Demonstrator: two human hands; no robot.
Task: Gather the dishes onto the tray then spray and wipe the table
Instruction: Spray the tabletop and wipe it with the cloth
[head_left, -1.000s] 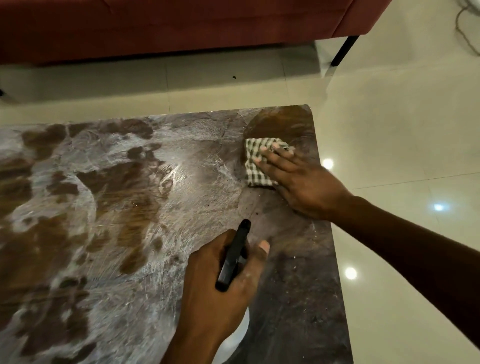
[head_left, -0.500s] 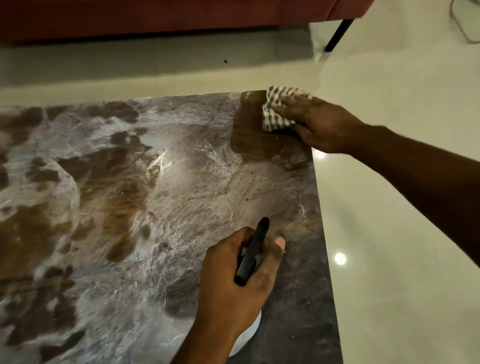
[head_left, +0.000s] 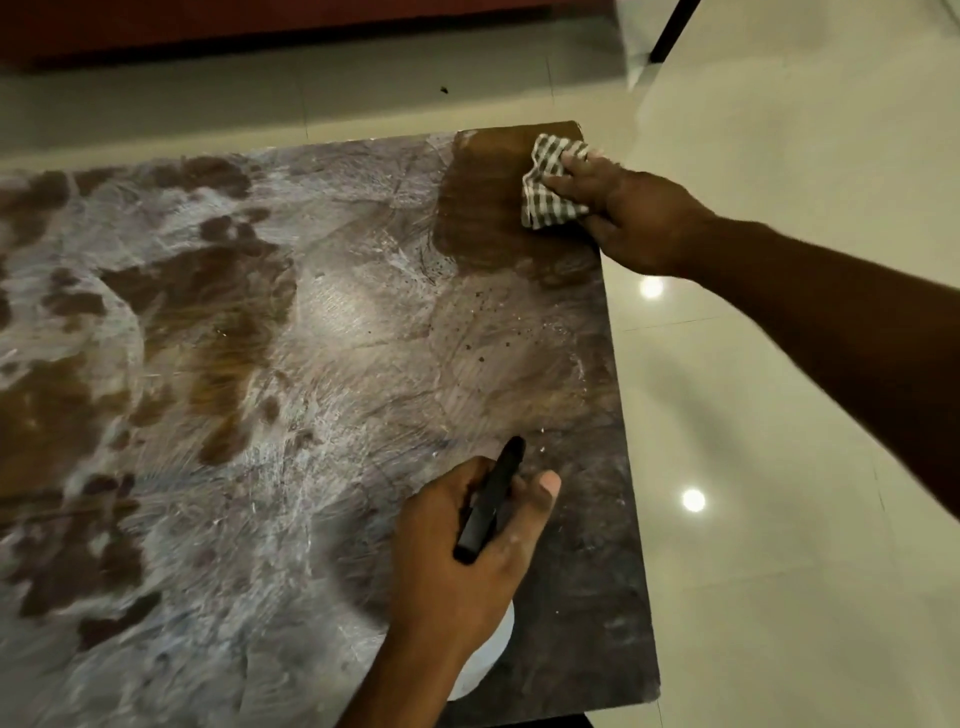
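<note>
The right hand (head_left: 634, 218) bunches the checked cloth (head_left: 550, 187) under curled fingers at the table's (head_left: 311, 364) far right corner, close to both edges. The left hand (head_left: 467, 551) wraps round the spray bottle (head_left: 491, 499), nearer in by the right edge. Smeared tabletop lies open leftward; pale floor tiles (head_left: 779, 415) and a red sofa (head_left: 260, 21) lie beyond.
</note>
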